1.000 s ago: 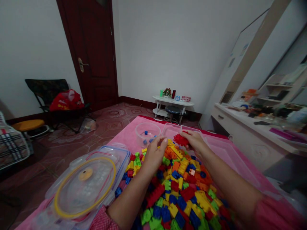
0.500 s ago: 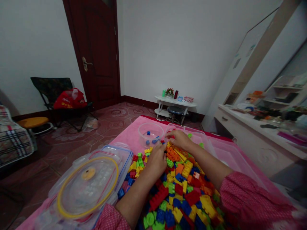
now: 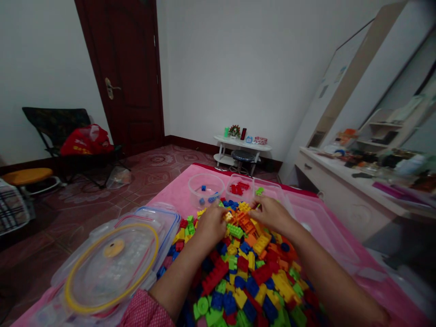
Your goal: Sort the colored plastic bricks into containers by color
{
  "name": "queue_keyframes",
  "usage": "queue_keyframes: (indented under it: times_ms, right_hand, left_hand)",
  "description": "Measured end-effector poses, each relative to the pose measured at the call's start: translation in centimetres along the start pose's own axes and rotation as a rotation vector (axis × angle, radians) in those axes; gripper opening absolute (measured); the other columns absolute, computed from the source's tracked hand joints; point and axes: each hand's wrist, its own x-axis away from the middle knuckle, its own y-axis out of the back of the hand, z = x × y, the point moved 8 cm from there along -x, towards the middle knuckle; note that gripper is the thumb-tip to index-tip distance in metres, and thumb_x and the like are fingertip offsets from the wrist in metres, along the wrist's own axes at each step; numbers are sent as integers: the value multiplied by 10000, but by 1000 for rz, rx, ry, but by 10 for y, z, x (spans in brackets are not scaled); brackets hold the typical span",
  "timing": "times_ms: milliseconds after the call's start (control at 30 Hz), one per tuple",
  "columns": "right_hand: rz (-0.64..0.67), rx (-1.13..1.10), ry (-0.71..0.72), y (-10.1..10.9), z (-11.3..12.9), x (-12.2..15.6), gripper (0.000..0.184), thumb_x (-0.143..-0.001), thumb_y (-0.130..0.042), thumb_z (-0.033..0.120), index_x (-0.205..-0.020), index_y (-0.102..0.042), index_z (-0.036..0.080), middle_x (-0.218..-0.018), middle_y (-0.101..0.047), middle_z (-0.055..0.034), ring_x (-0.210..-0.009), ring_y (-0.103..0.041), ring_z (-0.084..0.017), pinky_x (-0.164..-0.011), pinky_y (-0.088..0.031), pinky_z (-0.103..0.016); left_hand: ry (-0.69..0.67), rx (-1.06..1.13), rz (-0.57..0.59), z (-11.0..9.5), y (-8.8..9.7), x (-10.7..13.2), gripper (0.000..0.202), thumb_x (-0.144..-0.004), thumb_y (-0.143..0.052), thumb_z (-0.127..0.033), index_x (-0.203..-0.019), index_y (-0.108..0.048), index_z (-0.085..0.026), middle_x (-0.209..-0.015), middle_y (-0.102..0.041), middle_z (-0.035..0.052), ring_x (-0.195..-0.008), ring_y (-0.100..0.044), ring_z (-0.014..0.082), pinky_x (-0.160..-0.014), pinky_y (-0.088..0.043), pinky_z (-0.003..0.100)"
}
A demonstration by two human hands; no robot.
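Observation:
A heap of mixed plastic building bricks (image 3: 252,272) spreads under my forearms. At its far left part, my left hand (image 3: 211,223) is closed, with a pale yellow building brick (image 3: 228,217) at its fingertips. My right hand (image 3: 272,212) is closed over the far right part, where a small yellow-green building brick (image 3: 258,206) shows between its fingers. Just beyond stand a round clear tub (image 3: 206,178) with a few blue bricks, a clear box (image 3: 252,181) with red bricks, and another clear box (image 3: 277,188) holding green bricks.
Clear lids (image 3: 112,272), one with a yellow rim, lie stacked at the left of the pink-covered table (image 3: 170,193). A larger clear tray (image 3: 320,218) sits at the right. A cluttered dresser (image 3: 344,181) stands beyond the table's right side.
My right hand has drawn back from the red-brick box, which now shows fully, and sits to the right over the heap. My left hand has lowered slightly. The view has turned a little rightward.

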Motion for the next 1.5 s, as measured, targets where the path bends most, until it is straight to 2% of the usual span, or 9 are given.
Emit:
queue_keyframes:
  times_ms: [167,267,533,700,900,1000,1233,1367,1500]
  right_hand:
    - [-69,-447,-53,-11,-16,47,133,-727,-538,295,-774,-564,173,-707,-607,-16,-656,-572,-150,-587,-414,-240]
    - [-148,-603,-74,-11,-25,66,239,-759,-516,293,-959,-550,167,-700,-562,10,-672,-563,-146,-624,-432,-249]
    - [-113,-441,-79,-4,-18,82,487,-713,-517,204,-1200,-532,220,-801,-597,-3,-671,-556,-144,-617,-421,-253]
    - [-9,-234,62,-14,8,87,273,-682,-607,233,-949,-664,220,-971,-653,-43,-928,-576,-213,-782,-410,-292]
    - [5,-241,80,-11,11,90,184,-660,-629,201,-838,-677,214,-890,-672,-28,-894,-575,-221,-750,-397,-289]
    - [-55,-428,8,2,5,87,135,-685,-616,215,-805,-672,191,-843,-674,-34,-834,-585,-220,-736,-413,-301]
    - [-44,-1424,-95,3,14,90,281,-779,-594,324,-1007,-639,166,-979,-671,-59,-852,-617,-186,-753,-466,-286]
    - [8,-1558,-127,-8,23,93,308,-722,-669,338,-966,-654,149,-872,-681,-53,-742,-619,-161,-686,-471,-269]
    - [-11,-1495,-108,-5,20,91,269,-726,-654,339,-915,-656,147,-836,-674,-39,-705,-605,-148,-655,-463,-262]
  left_hand:
    - [-15,51,10,-5,8,-2,216,-760,-546,-232,-914,-685,-172,-893,-675,89,-870,-597,229,-790,-429,328]
    - [-54,123,-20,-16,16,-2,236,-764,-519,-209,-927,-685,-168,-879,-682,77,-830,-599,211,-761,-433,307]
    - [-34,390,-53,-31,24,3,335,-790,-502,-292,-1040,-679,-156,-904,-697,65,-800,-615,193,-745,-460,290]
    - [-1,470,1,-32,16,4,376,-798,-511,-343,-1059,-671,-125,-850,-694,65,-743,-617,183,-699,-467,279]
    - [30,548,22,-29,12,2,388,-785,-535,-352,-1060,-653,-104,-757,-662,48,-656,-583,154,-593,-426,245]
    - [61,662,13,-26,11,1,377,-762,-574,-349,-1035,-648,-99,-698,-630,24,-627,-560,130,-576,-410,223]
    - [239,1074,203,-42,-6,12,438,-631,-723,-367,-965,-586,-119,-707,-631,8,-596,-571,105,-590,-456,224]
    - [213,1011,248,-49,-9,15,335,-564,-767,-343,-715,-569,-118,-616,-591,-11,-546,-548,97,-570,-450,221]
    - [95,810,259,-53,-8,15,232,-654,-697,-329,-676,-613,-113,-621,-601,5,-562,-527,96,-555,-420,205]
